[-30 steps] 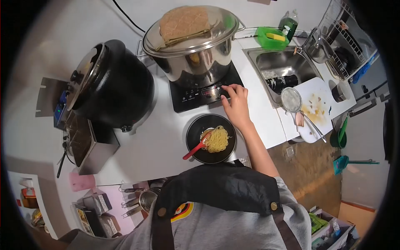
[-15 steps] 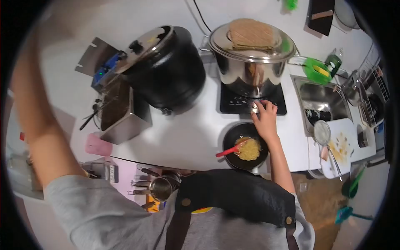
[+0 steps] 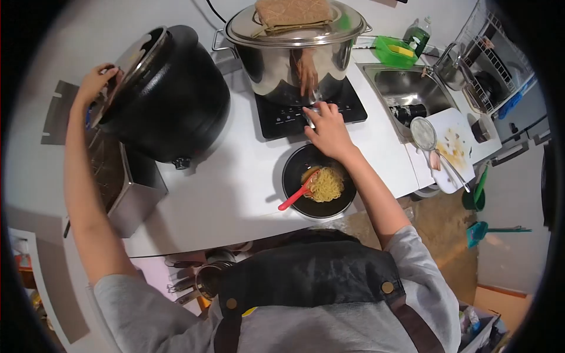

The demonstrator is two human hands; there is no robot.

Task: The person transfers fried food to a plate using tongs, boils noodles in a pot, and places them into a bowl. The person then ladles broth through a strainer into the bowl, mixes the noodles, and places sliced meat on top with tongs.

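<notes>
Black soup kettle (image 3: 185, 88) and induction cooker (image 3: 353, 105) were both attended, the left hand (image 3: 93, 85) newly at the kettle's lid (image 3: 135, 56), grip indiscernible, the right hand (image 3: 329, 132) loosely spread at the controls (image 3: 285, 115).

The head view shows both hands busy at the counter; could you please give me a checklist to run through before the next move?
1. Steel pot on the cooktop: ok, standing upright.
2. Steel pot's lid on: ok, with a brown pad lying on top.
3. Right hand, grip at the control panel: ok, but whether a button is pressed, cannot tell.
4. Left hand, grip firm at the black pot's lid: cannot tell.
5. Noodle bowl well back from the counter edge: not ok, it looks close.
6. Red spoon in the bowl: ok.
</notes>
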